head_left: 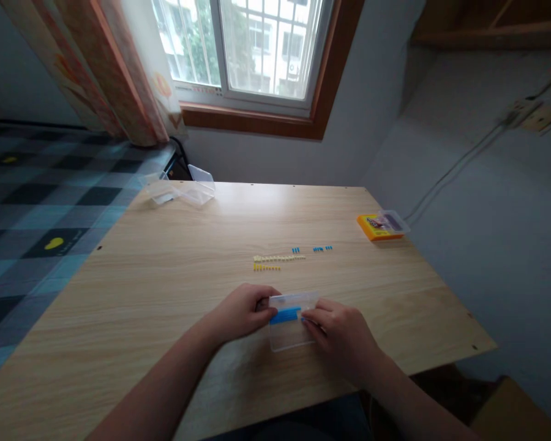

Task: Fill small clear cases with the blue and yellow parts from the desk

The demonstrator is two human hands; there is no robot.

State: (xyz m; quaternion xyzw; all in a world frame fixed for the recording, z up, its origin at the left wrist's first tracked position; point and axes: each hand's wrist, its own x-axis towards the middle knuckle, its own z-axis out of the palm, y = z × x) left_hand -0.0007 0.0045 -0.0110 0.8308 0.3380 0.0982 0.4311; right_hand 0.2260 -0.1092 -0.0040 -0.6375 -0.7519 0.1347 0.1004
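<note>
A shallow clear plastic box is tilted above the table in front of me. My left hand grips its left edge, thumb over the rim. Blue sticks or strips lie side by side in the box. My right hand is at the box's right side, fingers pinched together by the end of the blue strips; whatever is between the fingertips is too small to name. Beyond the box, small cream pieces, small yellow pieces and small blue pieces are laid in rows.
An orange and yellow box with a clear lid sits at the table's right edge by the wall. Empty clear plastic cases stand at the far left corner of the wooden table. A checked bed adjoins on the left.
</note>
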